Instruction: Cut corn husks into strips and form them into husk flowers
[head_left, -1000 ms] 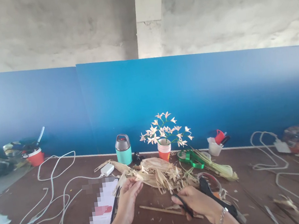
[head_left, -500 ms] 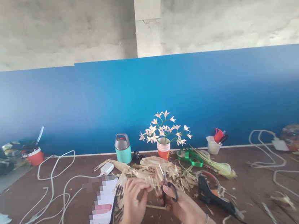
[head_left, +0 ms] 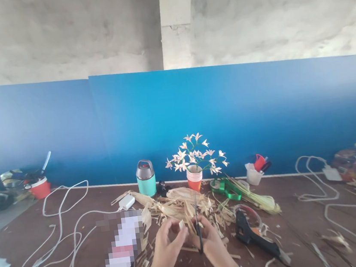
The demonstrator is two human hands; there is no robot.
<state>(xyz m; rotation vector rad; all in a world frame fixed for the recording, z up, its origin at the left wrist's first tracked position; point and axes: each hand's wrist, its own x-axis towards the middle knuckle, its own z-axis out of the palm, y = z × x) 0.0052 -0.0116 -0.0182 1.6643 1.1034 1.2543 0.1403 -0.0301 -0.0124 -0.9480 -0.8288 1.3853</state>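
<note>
Between thumb and fingers, my left hand (head_left: 169,247) pinches a small pale piece of corn husk (head_left: 181,225). Close beside it, my right hand (head_left: 211,242) is closed around black-handled scissors (head_left: 198,230), whose blades point away from me. The fingertips of both hands nearly meet. Dry corn husks (head_left: 164,206) lie heaped just beyond the hands. Behind the heap, pale artificial flowers (head_left: 196,153) on green stems stand in a stack of paper cups (head_left: 194,178).
A black glue gun (head_left: 255,236) lies right of my hands, with green ribbon (head_left: 228,188) and pale stalks (head_left: 260,199) behind it. To the left are a phone (head_left: 125,244), a white charger (head_left: 127,202), loose cables (head_left: 71,242) and a turquoise flask (head_left: 146,180).
My left hand has turned and moved right, bringing the husk piece into view. My right hand has rotated the scissors, so they now show edge-on, and the hands are closer together.
</note>
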